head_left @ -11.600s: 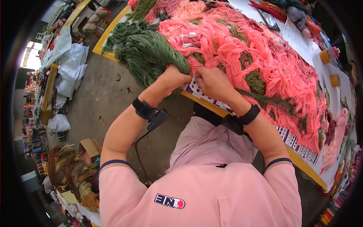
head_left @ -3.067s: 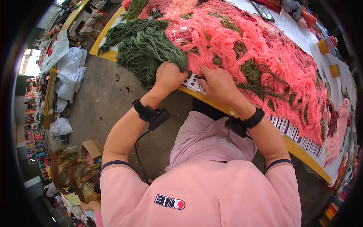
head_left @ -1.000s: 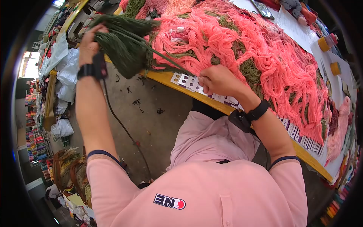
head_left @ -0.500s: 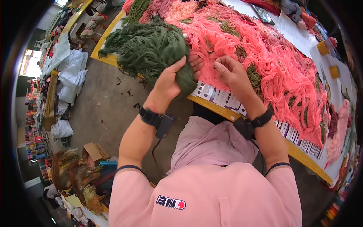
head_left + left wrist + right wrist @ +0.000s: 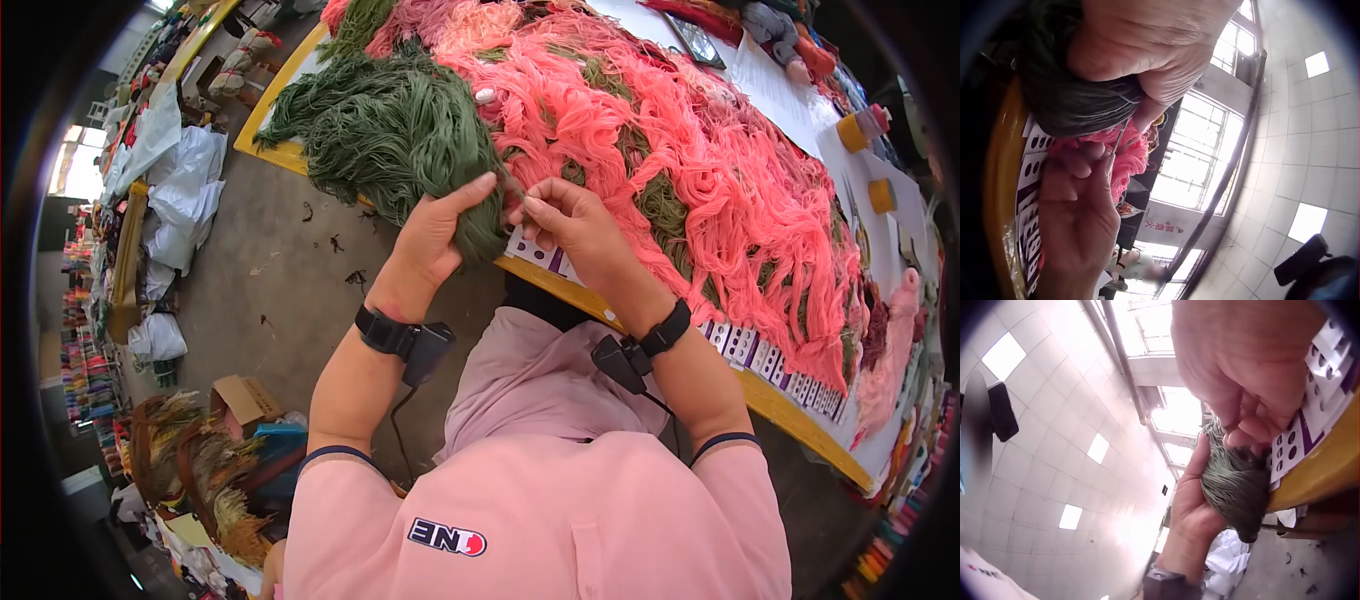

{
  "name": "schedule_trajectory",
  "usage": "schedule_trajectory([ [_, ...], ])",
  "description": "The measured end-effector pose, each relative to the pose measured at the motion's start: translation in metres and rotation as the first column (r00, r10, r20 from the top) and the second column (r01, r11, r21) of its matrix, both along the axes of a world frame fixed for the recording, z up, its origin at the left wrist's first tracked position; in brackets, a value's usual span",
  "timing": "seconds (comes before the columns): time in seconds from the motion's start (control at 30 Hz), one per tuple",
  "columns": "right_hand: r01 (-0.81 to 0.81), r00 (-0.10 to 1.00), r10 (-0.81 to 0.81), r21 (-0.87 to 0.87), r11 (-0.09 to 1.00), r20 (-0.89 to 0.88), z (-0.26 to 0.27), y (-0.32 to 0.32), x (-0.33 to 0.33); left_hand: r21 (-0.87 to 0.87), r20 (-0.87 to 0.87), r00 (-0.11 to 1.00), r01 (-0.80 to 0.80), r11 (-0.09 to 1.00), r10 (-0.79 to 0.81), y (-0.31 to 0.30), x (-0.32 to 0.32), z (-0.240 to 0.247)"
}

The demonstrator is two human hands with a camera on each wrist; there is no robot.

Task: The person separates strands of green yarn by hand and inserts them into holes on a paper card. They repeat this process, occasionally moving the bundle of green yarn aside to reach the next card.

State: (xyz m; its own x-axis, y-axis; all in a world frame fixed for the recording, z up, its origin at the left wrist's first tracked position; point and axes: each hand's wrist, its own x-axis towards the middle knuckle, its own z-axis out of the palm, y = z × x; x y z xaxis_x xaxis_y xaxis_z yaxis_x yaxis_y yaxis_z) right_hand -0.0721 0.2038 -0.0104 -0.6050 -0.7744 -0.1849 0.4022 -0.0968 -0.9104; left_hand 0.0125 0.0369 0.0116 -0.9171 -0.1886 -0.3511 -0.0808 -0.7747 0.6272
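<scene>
A bulky skein of dark green yarn (image 5: 385, 120) lies over the table's left corner. My left hand (image 5: 432, 235) grips its near end, thumb on top and the other fingers hidden behind the strands. Close beside it, my right hand (image 5: 580, 225) pinches a thin strand of yarn (image 5: 1121, 134) between thumb and fingertips. That strand runs taut out of the skein's gripped end in the left wrist view. From the right wrist, the green bundle (image 5: 1232, 487) shows wrapped in the left palm, with the right fingertips right at its top.
Heaped pink yarn (image 5: 620, 130) mixed with olive strands covers most of the table. White-and-purple cards with holes (image 5: 740, 345) line the yellow table edge (image 5: 800, 425). Yellow spools (image 5: 882, 195) stand at right. Dark yarn scraps (image 5: 336, 243) lie on the floor; white plastic bags (image 5: 190, 210) are at left.
A second ago the left hand was far out left, holding the green yarn stretched out. It came back beside the right hand, whose fingers have since closed on a strand.
</scene>
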Motion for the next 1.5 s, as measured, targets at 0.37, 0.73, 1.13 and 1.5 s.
schedule_trajectory([
  [0.37, -0.006, 0.996, 0.004, -0.020, 1.000, -0.087, -0.009, 0.004, 0.006, -0.162, -0.029, 0.997, 0.062, 0.985, -0.068, 0.005, -0.003, -0.008],
  [0.73, 0.012, 0.998, -0.015, -0.045, 0.999, -0.056, -0.007, 0.004, 0.007, -0.128, -0.060, 0.994, 0.088, 0.988, -0.096, 0.003, -0.002, -0.006],
  [1.13, 0.045, 0.997, -0.046, -0.017, 0.999, -0.060, -0.004, 0.002, 0.009, -0.149, -0.057, 0.991, 0.115, 0.982, -0.125, 0.002, -0.002, -0.007],
  [1.5, 0.073, 0.989, -0.061, 0.083, 0.994, -0.136, -0.002, -0.008, 0.005, 0.083, -0.004, 0.993, 0.115, 0.990, -0.115, -0.003, -0.002, 0.000],
])
